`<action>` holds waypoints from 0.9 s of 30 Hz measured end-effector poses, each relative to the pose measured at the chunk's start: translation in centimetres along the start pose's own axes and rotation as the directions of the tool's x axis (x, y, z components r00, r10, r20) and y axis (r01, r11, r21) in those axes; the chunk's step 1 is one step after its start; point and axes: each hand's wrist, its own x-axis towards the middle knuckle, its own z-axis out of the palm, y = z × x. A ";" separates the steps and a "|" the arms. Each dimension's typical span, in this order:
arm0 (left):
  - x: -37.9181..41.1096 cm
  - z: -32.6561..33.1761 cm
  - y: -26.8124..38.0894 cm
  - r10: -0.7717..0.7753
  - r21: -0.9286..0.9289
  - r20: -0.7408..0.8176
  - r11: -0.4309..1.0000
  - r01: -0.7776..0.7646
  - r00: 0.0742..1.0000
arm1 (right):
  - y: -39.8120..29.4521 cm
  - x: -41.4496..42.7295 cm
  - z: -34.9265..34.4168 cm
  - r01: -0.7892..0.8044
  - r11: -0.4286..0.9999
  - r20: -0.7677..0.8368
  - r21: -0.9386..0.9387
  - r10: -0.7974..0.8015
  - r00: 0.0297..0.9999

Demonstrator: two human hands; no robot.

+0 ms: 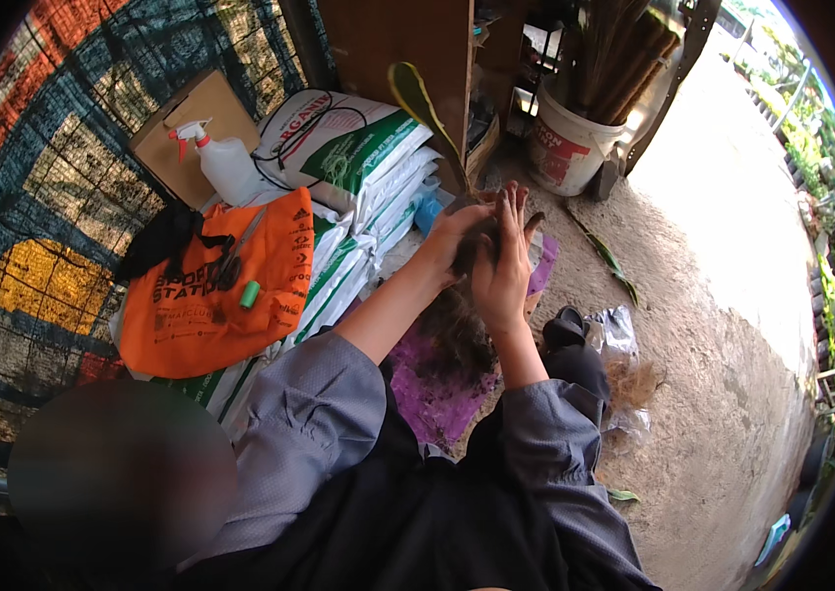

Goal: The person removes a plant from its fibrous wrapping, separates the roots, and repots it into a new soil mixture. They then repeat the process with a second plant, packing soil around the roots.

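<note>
Between my two hands sits a dark, soil-covered root ball (470, 240), with one long, yellow-edged green leaf (417, 96) rising from it. My left hand (454, 233) cups the ball from the left, its fingers partly hidden. My right hand (504, 262) presses on the other side with fingers stretched upward and soil on the fingertips. Below them, loose dark soil and fibre (454, 332) lie on a purple plastic sheet (443, 388) on the ground.
Stacked white-and-green sacks (388, 159) stand at left, bearing an orange bag (218, 318), scissors (229, 270), green twine spool (249, 295) and spray bottle (226, 166). A white bucket (572, 140) stands behind. At right lie a cut leaf (611, 262), clear plastic (618, 332) and brown fibre (631, 383).
</note>
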 end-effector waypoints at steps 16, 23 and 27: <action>0.9 0.6 2.0 0.139 -0.279 -0.095 0.947 -0.160 0.986 | -1.6 2.1 -0.9 -0.105 0.945 -0.003 0.309 0.111 0.994; -0.1 1.3 3.2 -0.018 -0.243 0.186 0.968 0.064 0.982 | -0.9 0.5 -0.8 0.166 0.985 0.067 0.040 -0.169 0.983; -0.4 0.4 2.9 -0.062 -0.109 0.167 0.991 0.081 0.984 | -0.7 0.0 -1.1 0.172 0.984 0.103 0.037 -0.175 0.979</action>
